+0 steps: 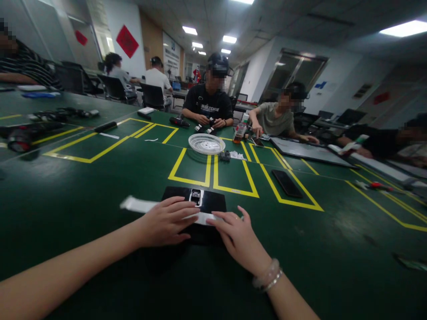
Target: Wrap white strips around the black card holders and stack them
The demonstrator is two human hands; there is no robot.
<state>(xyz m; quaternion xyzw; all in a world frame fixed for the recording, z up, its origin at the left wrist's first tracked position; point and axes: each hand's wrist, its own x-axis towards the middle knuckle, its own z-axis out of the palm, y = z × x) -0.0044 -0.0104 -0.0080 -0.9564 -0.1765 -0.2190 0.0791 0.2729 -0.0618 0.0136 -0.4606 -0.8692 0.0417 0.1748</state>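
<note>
A flat black box-like object [213, 202] lies on the table in front of me, with a small white-framed opening [196, 198] near its far edge. Across it runs a white strip [139, 205], whose loose left end sticks out past the box. My left hand [168, 222] rests on the strip and the box, palm down, its fingers stretched out to the right. From the other side, the fingertips of my right hand [235, 233] touch the strip's right part, fingers extended and apart. Both hands hide part of the strip and the box's near side.
Yellow tape outlines mark the green table [333, 249]. Beyond the box stands a white slotted basket [207, 144]; a dark phone [287, 183] lies to the right. A large flat panel [310, 152] is farther right. Co-workers [208, 102] sit across the table.
</note>
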